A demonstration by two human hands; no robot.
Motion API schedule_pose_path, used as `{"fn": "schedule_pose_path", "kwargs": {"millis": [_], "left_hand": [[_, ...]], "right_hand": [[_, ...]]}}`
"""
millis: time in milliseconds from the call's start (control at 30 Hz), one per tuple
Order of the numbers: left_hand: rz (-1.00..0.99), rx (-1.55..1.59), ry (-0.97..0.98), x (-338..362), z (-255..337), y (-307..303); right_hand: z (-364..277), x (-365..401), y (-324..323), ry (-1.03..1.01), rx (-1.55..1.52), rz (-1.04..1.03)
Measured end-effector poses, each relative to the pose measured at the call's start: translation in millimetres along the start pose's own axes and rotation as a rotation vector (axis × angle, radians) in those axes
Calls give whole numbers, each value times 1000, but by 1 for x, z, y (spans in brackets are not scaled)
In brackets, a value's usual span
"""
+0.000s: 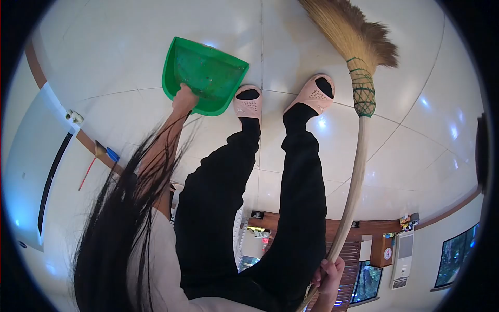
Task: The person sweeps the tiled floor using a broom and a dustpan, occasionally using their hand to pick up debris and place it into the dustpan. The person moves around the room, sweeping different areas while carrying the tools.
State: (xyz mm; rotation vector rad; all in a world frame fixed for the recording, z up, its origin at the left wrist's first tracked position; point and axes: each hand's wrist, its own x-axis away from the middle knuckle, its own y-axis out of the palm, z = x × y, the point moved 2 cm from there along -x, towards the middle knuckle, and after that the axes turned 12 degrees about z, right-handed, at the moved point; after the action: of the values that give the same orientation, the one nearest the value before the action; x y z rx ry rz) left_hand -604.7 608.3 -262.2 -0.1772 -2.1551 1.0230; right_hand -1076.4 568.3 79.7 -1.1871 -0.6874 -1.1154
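My left hand [185, 99] is closed at the near edge of a green dustpan [208, 73], whose handle is hidden under the fingers. Small bits of debris dot the pan's inside. Low at the right, my right hand [330, 273] wraps round the long wooden stick of a broom [358, 156]. Its straw head, bound with green cord, fans out at the upper right over the pale tiles. My feet, in pink clogs [248, 106], stand between the dustpan and the broom. Long dark hair hangs across part of my left arm.
Shiny tiled floor [291, 47] spreads around my feet. By the left wall lie a second, smaller broom or brush with a red stick [87, 174] and a blue item [112, 154]. Behind me are a wooden cabinet [382, 251], a white air conditioner [403, 257] and windows [366, 283].
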Motion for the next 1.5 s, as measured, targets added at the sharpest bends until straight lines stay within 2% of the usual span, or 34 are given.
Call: {"fn": "schedule_pose_path", "kwargs": {"millis": [67,133,267,333,367,433,467,533,567,633,667,733,767,833,967,1033,1067,1133,1167,1233,1300,1367,1433,1500], "left_hand": [[3,-19,46,-3,0,-1],[-168,-16,63,17,33,-54],[-213,132,32,20,30,-54],[264,315,305,23,14,-36],[268,318,294,27,10,-41],[307,418,95,33,4,-58],[315,427,87,37,3,-71],[5,557,-159,44,-3,-92],[12,567,-165,50,-5,-106],[-212,1230,-538,67,-4,-126],[-207,1243,-540,74,-6,-138],[-408,1839,-556,87,1,-160],[-400,1857,-547,95,4,-174],[-379,2175,-485,111,9,-217],[-422,2287,-392,147,-3,-280],[-449,2107,-201,172,-18,-316],[-442,2120,-181,183,-24,-334],[-308,1778,-122,204,-38,-362],[-303,1797,-109,215,-53,-376],[193,1336,192,232,-89,-414],[589,1100,380,251,-119,-459],[596,1013,346,265,-165,-488],[375,934,273,277,-210,-492],[92,731,150,294,-248,-469]], "right_hand": [[1,2,0,-10,6,16],[1,4,1,-22,12,27],[2,9,7,-95,71,98],[-3,16,8,-117,95,127],[-6,18,8,-143,121,130],[-10,24,7,-185,151,131],[-12,27,7,-201,163,132],[-16,35,7,-241,209,135],[-17,38,7,-254,214,133],[-16,41,7,-302,228,178],[-15,41,5,-351,246,160],[-11,44,2,-389,240,164],[-12,46,0,-415,229,166],[-11,58,-5,-442,243,146],[12,79,-11,-541,247,84],[23,96,-19,-585,256,55],[27,106,-23,-597,223,30],[37,114,-30,-635,228,10],[45,119,-31,-656,235,-1],[56,130,-32,-628,162,-22],[51,149,-51,-501,8,-149],[53,150,-82,-462,-152,-173],[65,172,-105,-596,-117,26],[117,162,-141,-553,239,107]]}}
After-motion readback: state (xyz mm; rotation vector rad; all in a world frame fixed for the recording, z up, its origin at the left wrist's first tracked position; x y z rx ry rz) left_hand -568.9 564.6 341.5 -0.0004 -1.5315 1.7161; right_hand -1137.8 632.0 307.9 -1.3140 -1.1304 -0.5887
